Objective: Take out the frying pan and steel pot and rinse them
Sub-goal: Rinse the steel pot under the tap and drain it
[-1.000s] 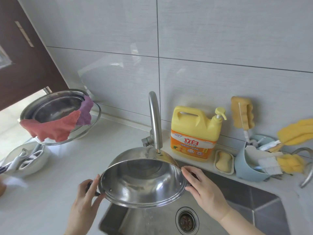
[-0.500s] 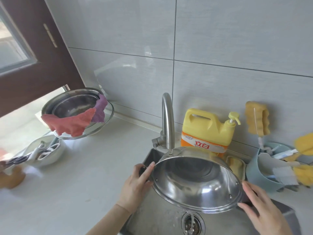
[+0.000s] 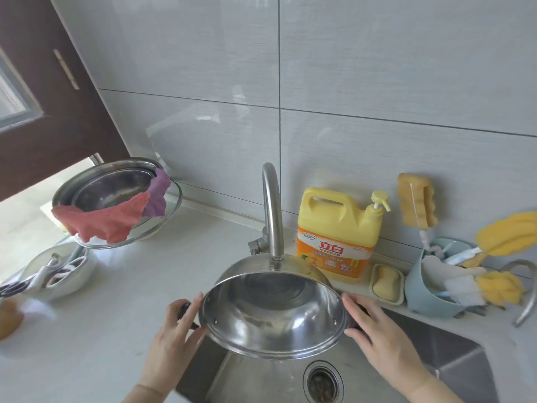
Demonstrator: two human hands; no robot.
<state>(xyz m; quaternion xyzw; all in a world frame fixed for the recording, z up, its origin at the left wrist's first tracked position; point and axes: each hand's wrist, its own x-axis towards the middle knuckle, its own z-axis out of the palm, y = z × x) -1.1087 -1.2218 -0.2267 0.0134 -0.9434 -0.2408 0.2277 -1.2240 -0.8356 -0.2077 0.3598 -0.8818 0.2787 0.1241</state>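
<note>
Gripping the tilted steel pot point(image 3: 274, 312) by its handles, both hands crowd faucet point(image 3: 272, 210) and detergent jug point(image 3: 337, 237).

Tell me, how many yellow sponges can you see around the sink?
4: a sponge on a stick against the wall, one in the soap dish, and two sponge heads by the blue holder. More may hide inside it.
</note>
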